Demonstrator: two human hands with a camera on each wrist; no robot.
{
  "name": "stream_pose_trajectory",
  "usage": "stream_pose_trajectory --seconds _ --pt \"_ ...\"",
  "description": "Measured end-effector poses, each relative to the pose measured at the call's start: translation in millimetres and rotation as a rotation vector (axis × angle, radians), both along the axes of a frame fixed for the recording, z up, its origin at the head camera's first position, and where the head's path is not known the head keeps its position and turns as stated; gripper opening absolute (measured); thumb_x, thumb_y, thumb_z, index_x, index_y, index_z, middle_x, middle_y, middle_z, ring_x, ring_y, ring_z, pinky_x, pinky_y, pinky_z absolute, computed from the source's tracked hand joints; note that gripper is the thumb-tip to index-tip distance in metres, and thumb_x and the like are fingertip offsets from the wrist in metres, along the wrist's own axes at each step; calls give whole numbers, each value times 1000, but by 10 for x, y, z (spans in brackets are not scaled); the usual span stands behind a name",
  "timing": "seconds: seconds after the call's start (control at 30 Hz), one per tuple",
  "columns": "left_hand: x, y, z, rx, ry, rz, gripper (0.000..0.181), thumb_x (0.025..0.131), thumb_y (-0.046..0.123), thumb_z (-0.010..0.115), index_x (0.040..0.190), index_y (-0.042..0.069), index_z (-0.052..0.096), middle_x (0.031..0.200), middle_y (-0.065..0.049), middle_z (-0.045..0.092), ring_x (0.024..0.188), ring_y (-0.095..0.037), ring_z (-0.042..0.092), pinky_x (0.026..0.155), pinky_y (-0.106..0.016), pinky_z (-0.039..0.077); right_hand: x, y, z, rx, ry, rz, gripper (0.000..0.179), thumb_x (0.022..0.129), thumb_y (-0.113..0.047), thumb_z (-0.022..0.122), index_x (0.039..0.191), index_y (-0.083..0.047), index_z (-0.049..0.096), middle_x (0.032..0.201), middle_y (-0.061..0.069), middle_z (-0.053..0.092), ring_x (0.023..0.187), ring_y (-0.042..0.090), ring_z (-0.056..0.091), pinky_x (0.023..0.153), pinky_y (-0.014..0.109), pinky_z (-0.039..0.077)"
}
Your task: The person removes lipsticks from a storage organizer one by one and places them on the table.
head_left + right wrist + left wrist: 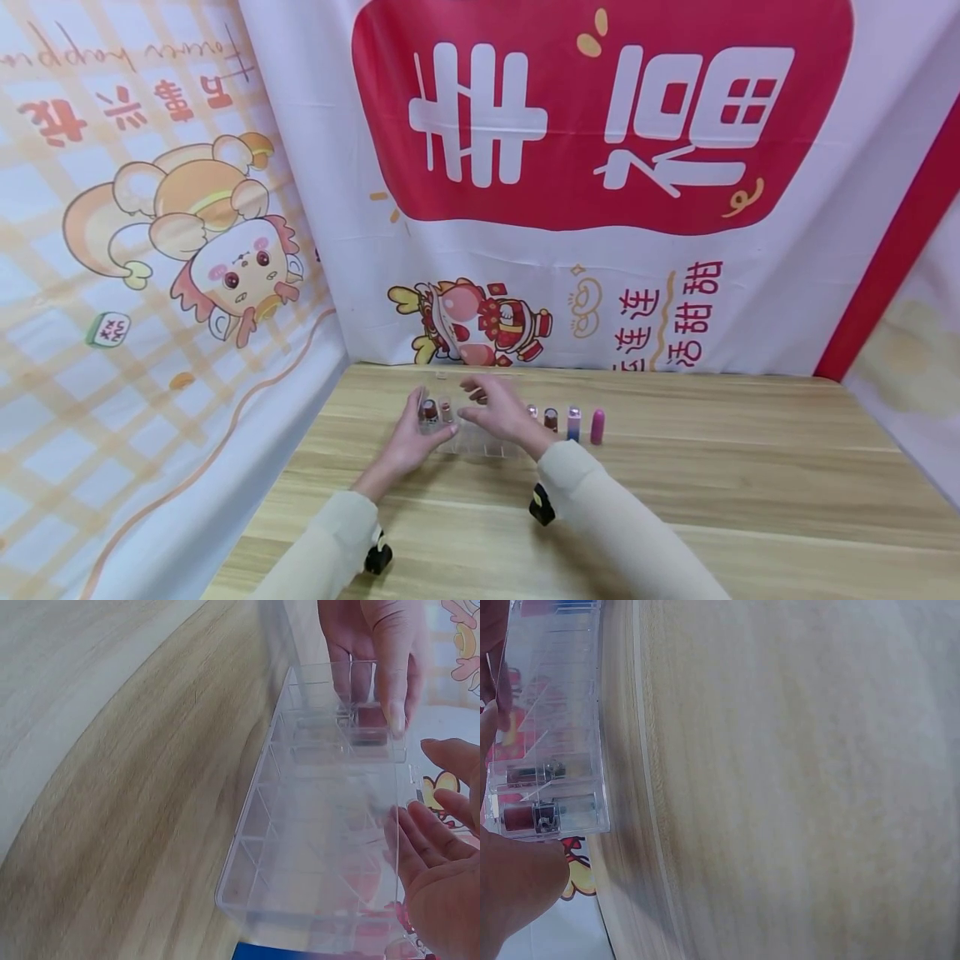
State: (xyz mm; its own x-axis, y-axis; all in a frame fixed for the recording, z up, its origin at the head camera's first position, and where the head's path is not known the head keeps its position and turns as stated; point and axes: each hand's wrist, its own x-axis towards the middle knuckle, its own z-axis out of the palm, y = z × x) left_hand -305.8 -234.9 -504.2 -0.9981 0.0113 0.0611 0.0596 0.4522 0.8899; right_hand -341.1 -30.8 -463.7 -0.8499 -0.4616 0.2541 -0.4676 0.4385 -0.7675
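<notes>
A clear plastic organizer box (483,447) with divided compartments sits on the table. My left hand (411,439) grips its left end, thumb at the front and fingers behind, as the right wrist view also shows. Two lipstick tubes stand in the leftmost slots: a dark red-brown lipstick (431,410) and a lighter lipstick (447,412) beside it. My right hand (501,410) is over the box, with its loosely extended fingers (424,836) near the box's upper edge and nothing between them. The slots at the right wrist view's lower part hold no tubes.
Right of the box stands a row of lipsticks: a tube mostly behind my right hand, a brown lipstick (551,419), a blue-and-pink lipstick (573,423) and a pink lipstick (597,426). Printed cloth (570,292) hangs behind the wooden table (712,467) and along its left side.
</notes>
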Motion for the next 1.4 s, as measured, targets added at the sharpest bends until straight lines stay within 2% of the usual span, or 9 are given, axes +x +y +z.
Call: stream_pose_trajectory --seconds 0.2,0.53,0.77,0.97,1.2,1.4 --pt "16 2 -7 2 -3 6 108 87 31 83 165 15 9 169 -18 17 153 -40 22 125 -58 18 -16 -76 -37 -43 -9 17 48 91 -8 76 135 -3 60 134 18 64 118 35 64 104 48 54" --pt "24 -13 -62 4 6 4 109 87 31 82 165 13 8 169 -19 17 153 -42 21 124 -59 17 -77 -140 -141 -46 6 6 44 92 -8 76 133 -3 62 132 18 65 118 33 65 104 46 54" --pt "32 -16 -44 5 8 3 112 85 36 83 165 15 8 169 -18 17 153 -41 21 125 -58 18 -87 -185 -158 -39 26 15 42 91 -6 76 131 -5 63 130 18 66 117 32 66 102 46 56" --pt "34 -14 -13 1 13 1 110 86 33 83 165 14 8 169 -18 17 153 -40 23 125 -56 19 -110 -224 -153 -29 19 19 42 92 -5 74 132 -4 63 130 17 66 116 31 66 102 43 56" --pt "25 -9 -17 7 -1 -1 110 87 30 82 165 14 7 170 -18 16 153 -40 21 125 -57 17 -134 -245 -180 -59 16 25 40 90 0 74 129 0 64 125 21 68 112 32 68 100 43 57" --pt "1 -5 -22 1 10 1 110 87 32 83 165 13 8 169 -18 17 153 -41 22 125 -57 19 -161 -267 -192 -52 8 22 37 91 -1 74 127 0 66 121 20 70 108 30 69 97 40 58"
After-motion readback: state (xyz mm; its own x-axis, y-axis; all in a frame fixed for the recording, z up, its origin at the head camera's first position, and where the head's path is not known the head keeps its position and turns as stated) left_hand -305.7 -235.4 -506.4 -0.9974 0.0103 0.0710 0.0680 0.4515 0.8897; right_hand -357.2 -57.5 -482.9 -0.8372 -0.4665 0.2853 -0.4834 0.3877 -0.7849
